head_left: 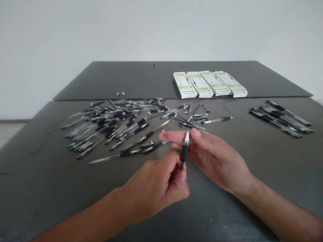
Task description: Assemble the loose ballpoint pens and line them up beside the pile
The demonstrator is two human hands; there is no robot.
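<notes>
My left hand (161,185) grips a black gel pen (184,153) by its lower barrel, between thumb and curled fingers. The pen stands nearly upright in view, its bare silver tip pointing up and away from me. My right hand (219,158) is beside the tip, thumb near it and fingers stretched out behind it. Whether the right thumb touches the tip, I cannot tell. Beyond my hands lies a large loose pile of pens and pen parts (101,129), mostly clear barrels with black grips.
Four flattened-looking green and white boxes (209,84) lie side by side on the raised dark board (126,80) at the back. Several pens (280,117) are grouped on the right of the dark table (50,198). Two small pale tips (120,94) lie behind the pile.
</notes>
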